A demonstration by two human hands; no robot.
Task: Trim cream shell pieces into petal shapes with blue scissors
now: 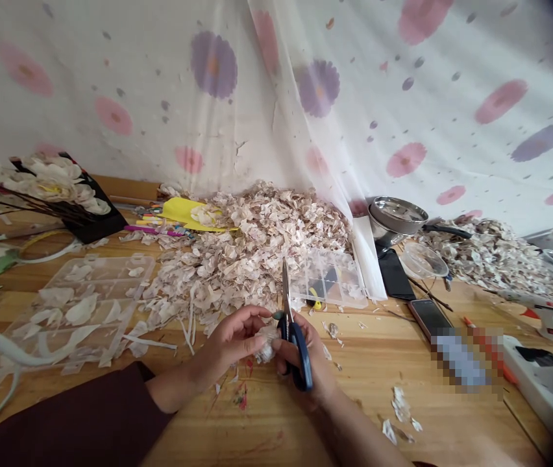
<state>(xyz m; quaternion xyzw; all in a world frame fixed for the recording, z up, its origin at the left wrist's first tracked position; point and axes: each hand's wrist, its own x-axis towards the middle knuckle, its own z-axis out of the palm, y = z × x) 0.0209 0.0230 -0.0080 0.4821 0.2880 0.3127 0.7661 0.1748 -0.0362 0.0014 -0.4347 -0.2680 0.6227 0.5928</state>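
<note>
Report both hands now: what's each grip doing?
Left hand: closed, holding a pale papery scrap.
Right hand: closed, holding blue-handled scissors.

wooden table (442, 415) | heap of papery flakes (252, 253) | plastic compartment box (96, 285) | smartphone (430, 319)

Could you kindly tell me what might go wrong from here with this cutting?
The scissors in the right hand sit very close to the left hand pinching the small pale piece, so a slip could perhaps nick a finger. The loose heap of pale flakes lies just beyond, so a careless movement might scatter it.
</note>
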